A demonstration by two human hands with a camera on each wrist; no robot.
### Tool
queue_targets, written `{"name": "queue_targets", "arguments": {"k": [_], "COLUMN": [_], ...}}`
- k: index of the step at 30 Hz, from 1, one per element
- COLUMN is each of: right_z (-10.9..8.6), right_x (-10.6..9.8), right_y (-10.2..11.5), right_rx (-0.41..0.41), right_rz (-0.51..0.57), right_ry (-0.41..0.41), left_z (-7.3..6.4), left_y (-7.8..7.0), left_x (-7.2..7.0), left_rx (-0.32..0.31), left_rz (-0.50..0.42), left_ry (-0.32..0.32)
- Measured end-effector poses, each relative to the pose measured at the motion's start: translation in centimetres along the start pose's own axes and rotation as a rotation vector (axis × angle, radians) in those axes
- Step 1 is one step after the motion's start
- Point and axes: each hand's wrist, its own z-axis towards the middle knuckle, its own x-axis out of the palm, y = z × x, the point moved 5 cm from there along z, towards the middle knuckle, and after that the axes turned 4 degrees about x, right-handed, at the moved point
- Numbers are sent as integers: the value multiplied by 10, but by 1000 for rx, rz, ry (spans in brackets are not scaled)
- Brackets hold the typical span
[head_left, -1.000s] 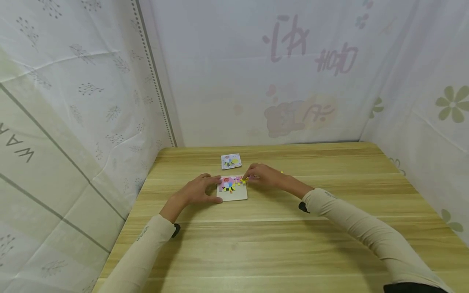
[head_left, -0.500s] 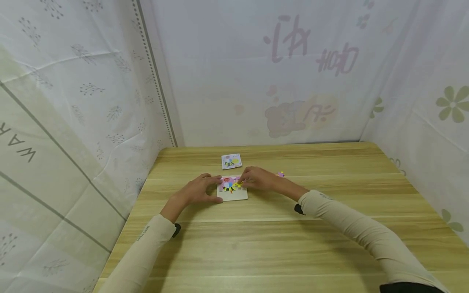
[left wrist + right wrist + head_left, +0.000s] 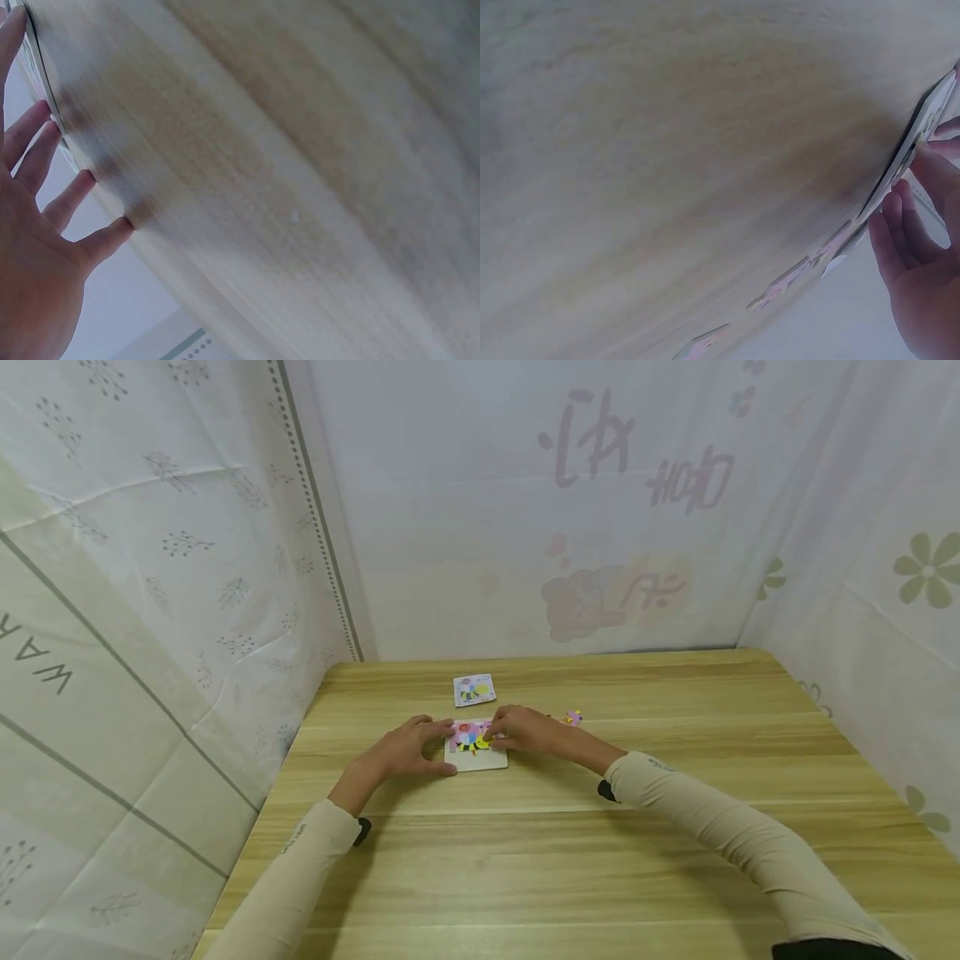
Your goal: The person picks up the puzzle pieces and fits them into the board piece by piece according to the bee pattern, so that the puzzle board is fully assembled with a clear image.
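Note:
A white puzzle board (image 3: 478, 762) lies on the table with its upper half filled by joined pieces showing a pink, yellow and black-striped bee picture. My left hand (image 3: 408, 750) rests at its left side, thumb at the lower corner and fingertips near the upper edge. In the left wrist view those fingers (image 3: 69, 201) are spread, their tips down on the table and along the board's edge. My right hand (image 3: 527, 731) is over the right part of the board, thumb and forefinger pinching a yellow puzzle piece (image 3: 483, 742) against the picture. Its fingertips partly hide the piece.
Behind the board lies a printed bee card (image 3: 473, 691). To the right, a loose pink and yellow puzzle piece (image 3: 573, 718) lies beyond my right wrist; the right wrist view shows several loose pieces (image 3: 784, 283) in a line. Patterned curtains (image 3: 480, 527) enclose the table.
My right hand has moved a little left and toward me, bringing the yellow piece down onto the board. The loose piece behind the wrist has come into sight. The left hand stays put.

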Motion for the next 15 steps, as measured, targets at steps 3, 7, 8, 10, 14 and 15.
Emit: {"name": "queue_targets", "arguments": {"k": [3,7,8,10,14,15], "right_z": [0,1,2,2,0,-1], "right_x": [2,4,5,5,1,0], "right_y": [-1,-1,-1,-1,-2,-3], "right_rx": [23,34,36,34,35,39], "right_rz": [-1,-18,-21,-27,-23,-17], "right_ry": [4,2,2,4,2,-3], "left_z": [0,0,0,1,1,2], "left_y": [-1,-2,-2,-2,-1,-1], "left_x": [0,-1,-1,-1,0,0], "left_rx": [8,18,18,21,18,17], "left_rz": [5,10,10,9,0,-1], "left_ry": [-2,-6,-6,-6,0,2]}}
